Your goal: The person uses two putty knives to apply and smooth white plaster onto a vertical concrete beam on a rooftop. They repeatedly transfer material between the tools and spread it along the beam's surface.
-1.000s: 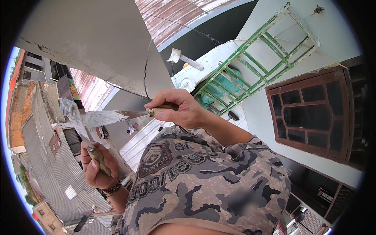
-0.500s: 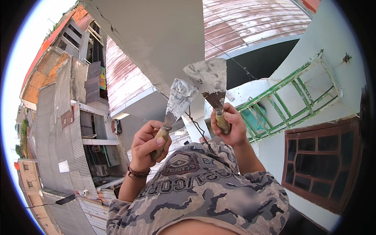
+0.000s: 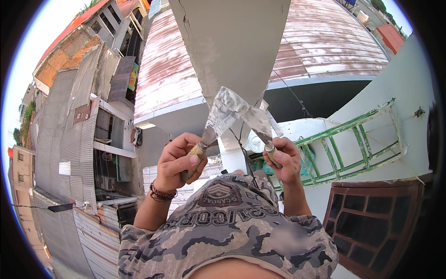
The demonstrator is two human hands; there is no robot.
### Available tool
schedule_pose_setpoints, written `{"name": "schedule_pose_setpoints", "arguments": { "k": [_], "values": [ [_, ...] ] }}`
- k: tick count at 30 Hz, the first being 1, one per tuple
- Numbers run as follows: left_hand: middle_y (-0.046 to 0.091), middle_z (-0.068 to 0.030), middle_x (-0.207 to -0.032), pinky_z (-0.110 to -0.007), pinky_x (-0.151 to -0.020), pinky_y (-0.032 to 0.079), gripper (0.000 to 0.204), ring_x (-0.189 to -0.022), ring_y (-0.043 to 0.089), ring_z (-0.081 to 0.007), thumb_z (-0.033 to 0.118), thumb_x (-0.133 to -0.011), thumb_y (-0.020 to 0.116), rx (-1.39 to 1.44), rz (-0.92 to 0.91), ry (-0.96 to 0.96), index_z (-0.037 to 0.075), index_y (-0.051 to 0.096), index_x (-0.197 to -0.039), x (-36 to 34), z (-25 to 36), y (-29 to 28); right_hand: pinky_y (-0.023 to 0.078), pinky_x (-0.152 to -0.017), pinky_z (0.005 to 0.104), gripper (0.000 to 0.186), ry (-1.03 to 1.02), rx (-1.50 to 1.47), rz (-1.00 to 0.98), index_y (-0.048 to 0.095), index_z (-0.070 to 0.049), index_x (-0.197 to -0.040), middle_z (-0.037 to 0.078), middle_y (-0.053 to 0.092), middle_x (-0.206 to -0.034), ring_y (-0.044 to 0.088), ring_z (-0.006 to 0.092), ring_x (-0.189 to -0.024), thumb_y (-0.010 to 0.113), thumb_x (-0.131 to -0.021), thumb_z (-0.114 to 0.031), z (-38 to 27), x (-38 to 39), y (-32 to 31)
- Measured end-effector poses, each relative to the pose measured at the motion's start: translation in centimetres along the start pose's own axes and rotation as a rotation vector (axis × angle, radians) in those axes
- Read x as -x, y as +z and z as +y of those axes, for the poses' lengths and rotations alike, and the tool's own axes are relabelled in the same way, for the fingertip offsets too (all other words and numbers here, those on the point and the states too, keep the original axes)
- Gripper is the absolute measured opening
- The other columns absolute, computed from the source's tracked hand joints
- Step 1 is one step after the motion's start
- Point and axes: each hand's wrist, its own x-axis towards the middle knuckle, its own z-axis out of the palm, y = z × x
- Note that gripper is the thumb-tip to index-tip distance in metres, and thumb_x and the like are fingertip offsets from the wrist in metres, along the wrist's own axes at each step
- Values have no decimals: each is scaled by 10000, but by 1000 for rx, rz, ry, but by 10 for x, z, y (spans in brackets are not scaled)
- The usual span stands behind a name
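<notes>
**Worn pinkish roofing (image 3: pixel 165 65) on both sides of a cracked grey wall (image 3: pixel 232 51)**

Well to the left of the grey wall I see houses with grey corrugated roofs (image 3: pixel 58 130). To its right a green ladder (image 3: pixel 337 153) slants, spotted with white, and lower on that side is a brown-framed window (image 3: pixel 360 223).

My left hand (image 3: pixel 180 160), below and left of the wall's lower end, is closed round the handle of one putty knife (image 3: pixel 214 125), thumb along the grip. Its blade points up across the wall's lower end, thickly smeared with whitish paste (image 3: pixel 230 102). My right hand (image 3: pixel 285 162), below and right of that end, grips the handle of a second putty knife (image 3: pixel 260 122), whose whitened blade leans left toward the first. Over the wall's lower end the two blades overlap; I can't tell how firmly they touch. Below the wall spreads my camouflage shirt (image 3: pixel 218 232), and a dark bracelet (image 3: pixel 162 191) circles my left wrist.
</notes>
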Motion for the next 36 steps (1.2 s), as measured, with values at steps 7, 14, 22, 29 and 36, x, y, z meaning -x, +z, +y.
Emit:
{"name": "schedule_pose_setpoints", "arguments": {
  "k": [7,14,22,29,36],
  "values": [
    [549,-119,-648,-194,-353,302,277,-378,406,-78,89,-861,584,-73,92,115,-47,500,-1087,13,21,-6,396,-464,195,301,-37,242,-6,546,49,-1139,80,567,-917,523,74,-654,582,-851,-32,0,-8,11],
    [538,-115,-624,-195,-332,296,308,-379,397,-83,87,-816,597,-117,203,120,-54,493,-1069,45,16,-10,462,-744,245,398,-152,632,-15,574,16,-1123,76,608,-943,576,123,-837,749,-773,-54,-8,-30,42],
    [577,-76,-717,-190,-369,304,271,-441,414,-47,83,-867,608,-16,266,189,-44,518,-1089,85,10,-19,478,-745,276,375,-341,768,-143,596,44,-1128,124,650,-958,610,176,-826,730,-794,-62,13,-52,75],
    [540,-71,-639,-203,-338,298,269,-402,407,-69,83,-843,606,21,432,253,-45,516,-1062,117,5,-24,467,-728,259,330,-280,721,-340,612,43,-1122,134,636,-961,599,172,-818,693,-814,-42,26,-61,85],
    [581,-70,-700,-189,-372,312,250,-442,426,-44,87,-860,609,14,445,338,-26,533,-1070,140,6,-28,476,-698,244,297,-402,799,-500,640,33,-1095,117,646,-950,606,156,-767,698,-808,-22,28,-64,101]
  ]
}}
